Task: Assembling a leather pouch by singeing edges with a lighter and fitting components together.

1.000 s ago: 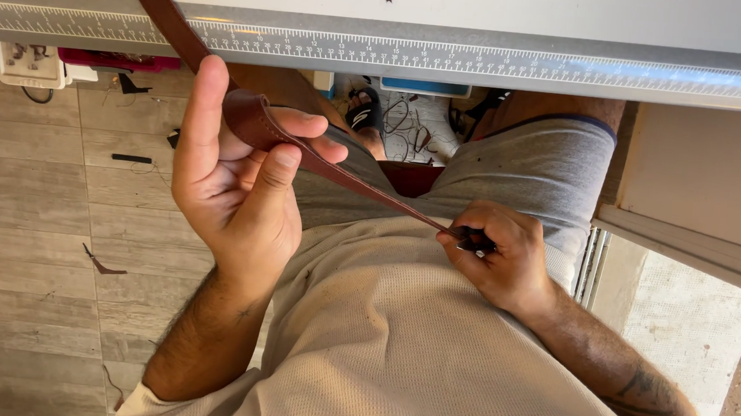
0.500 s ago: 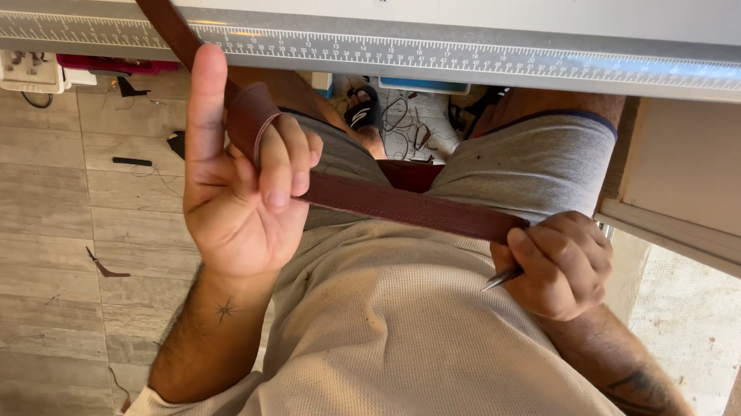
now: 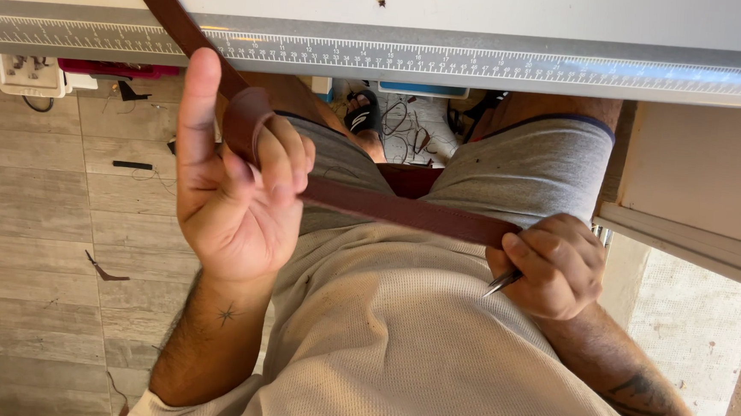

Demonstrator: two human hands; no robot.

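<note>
Where the white surface (image 3: 486, 5) ends, its near edge carries a metal ruler strip (image 3: 482, 65) running the full width of the view, and the brown leather strap (image 3: 405, 210) drops over that edge at the upper left. Below the ruler strip, open room lies between the edge and the person's lap, and the strap crosses this gap from upper left to right. Left of the strap the wood-look tiled floor (image 3: 43, 239) shows a few small dark scraps, with a white power strip (image 3: 27, 76) close under the ruler strip. Right of the strap a pale cabinet side (image 3: 698, 185) closes in, so that side is the tighter one.

From the ruler strip the strap comes down, loops around the fingers of the left hand (image 3: 234, 200), then runs taut and nearly level to the right hand (image 3: 551, 266). The left hand is raised, palm toward the camera, index finger pointing straight up at the ruler strip, the other fingers curled over the loop. The right hand is a closed fist around the strap's end and also grips a slim metal tool (image 3: 500, 283), whose tip pokes out below the strap.
</note>
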